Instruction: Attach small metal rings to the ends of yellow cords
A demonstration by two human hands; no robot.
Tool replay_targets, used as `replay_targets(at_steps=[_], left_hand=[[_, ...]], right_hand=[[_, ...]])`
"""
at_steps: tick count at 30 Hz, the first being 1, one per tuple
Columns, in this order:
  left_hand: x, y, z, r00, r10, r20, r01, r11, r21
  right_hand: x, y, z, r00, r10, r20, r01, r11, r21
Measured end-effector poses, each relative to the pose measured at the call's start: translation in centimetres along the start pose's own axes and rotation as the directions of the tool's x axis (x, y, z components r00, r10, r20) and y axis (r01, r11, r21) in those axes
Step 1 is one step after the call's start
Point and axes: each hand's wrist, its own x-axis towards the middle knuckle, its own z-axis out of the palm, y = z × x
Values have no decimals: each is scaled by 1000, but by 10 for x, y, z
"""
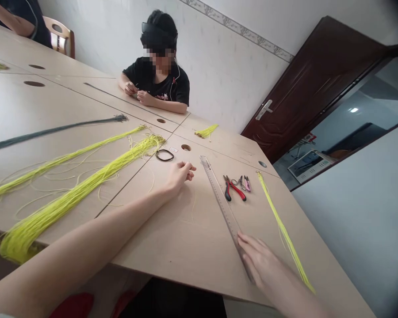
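Observation:
My left hand (181,176) is closed above the table, its fingertips pinched together. A thin yellow cord (194,204) trails down from beside these fingertips onto the tabletop; the pinch itself is too small to see clearly. My right hand (257,256) grips the near end of a long clear ruler (219,194), which lies slanted on the table. Right of the ruler are red-and-black pliers (232,190), small scissors (239,182) and a pink-handled tool (247,183). Left of my left hand sits a dark ring-shaped band (165,155).
Thick bundles of yellow cord (86,190) stretch across the left, beside a grey-green bundle (59,128). Another yellow bundle (281,225) lies near the right edge, and a short one (206,131) farther back. A person in a headset (155,81) sits opposite. The table (146,251) has round holes.

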Motion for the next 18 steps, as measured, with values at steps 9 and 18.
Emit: replay_targets(at_steps=[9,18], left_hand=[[-25,-8,15,985,14,171,-27,997,77],[-18,-16,9,985,52,162,-57,998,22]], right_hand=[[-58,-8,16,938,337,-77,-307,914,264],[-71,-17,32,819,572,34,-530,734,425]])
